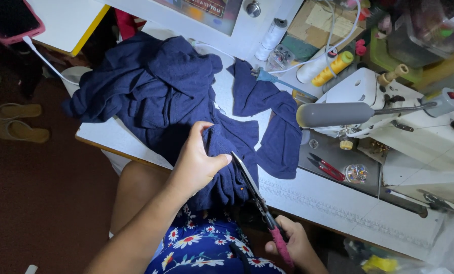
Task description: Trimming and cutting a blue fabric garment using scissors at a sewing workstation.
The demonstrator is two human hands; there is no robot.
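Note:
A pile of dark navy fabric (156, 86) lies across the white sewing table (318, 198) and hangs over its near edge. My left hand (199, 160) pinches a fold of this fabric at the table's edge. My right hand (293, 243) grips the pink-wrapped handle of large scissors (252, 187). The blades point up and left, touching the held fold just right of my left thumb. A second strip of navy fabric (277, 132) curls toward the sewing machine.
A white sewing machine (419, 132) with a grey lamp (333, 114) stands at right. Small red snips (327, 167) lie on its bed. Yellow (333, 68) and white (271, 38) thread spools stand behind. Sandals (16, 122) lie on the floor at left.

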